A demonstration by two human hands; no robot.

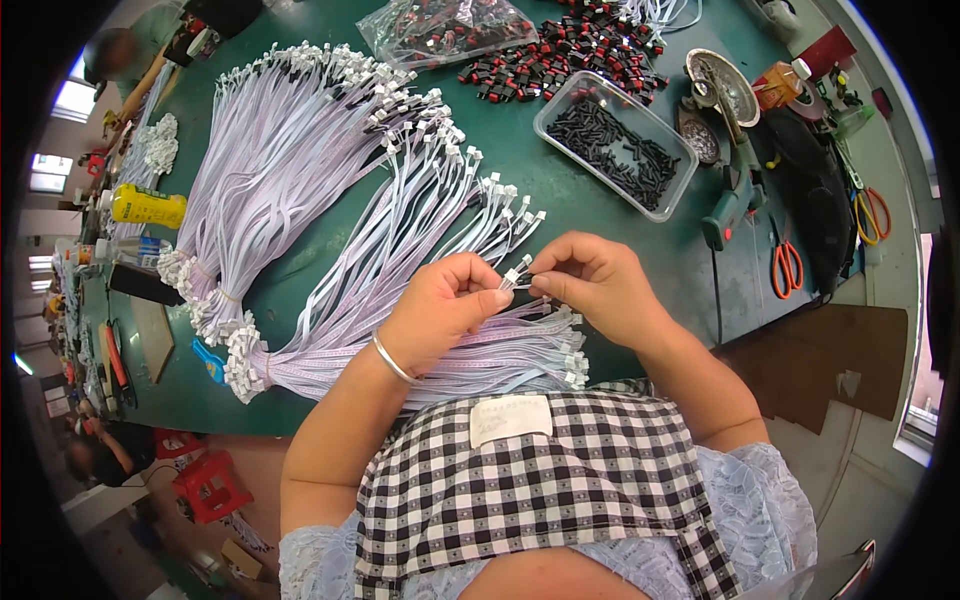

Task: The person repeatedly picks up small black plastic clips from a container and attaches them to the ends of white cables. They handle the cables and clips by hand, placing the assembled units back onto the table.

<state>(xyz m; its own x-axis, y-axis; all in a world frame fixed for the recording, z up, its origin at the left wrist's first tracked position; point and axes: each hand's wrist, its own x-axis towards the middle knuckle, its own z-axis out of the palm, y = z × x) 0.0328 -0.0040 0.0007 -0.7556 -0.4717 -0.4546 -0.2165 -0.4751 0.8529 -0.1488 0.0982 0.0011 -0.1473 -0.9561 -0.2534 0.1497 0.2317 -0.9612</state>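
Thumb and forefinger of my left hand (432,308) pinch a small white plug connector (516,272) at the end of a flat pale cable. Close against its right side, my right hand (605,290) has its thumb and forefinger pressed together; what lies between those fingertips is too small to make out. Beneath both hands spreads a bundle of white and pale purple flat cables (340,368), with white connectors at their ends. More cables of this bundle fan out up and to the left, some with black pieces near their tips.
A larger cable bundle (270,170) lies at the left on the green table (650,275). Beyond are a clear tub (672,205) of short black tubes and a pile of black and red parts (570,55). Orange-handled scissors (786,268) and a green hot-glue gun (735,205) lie right.
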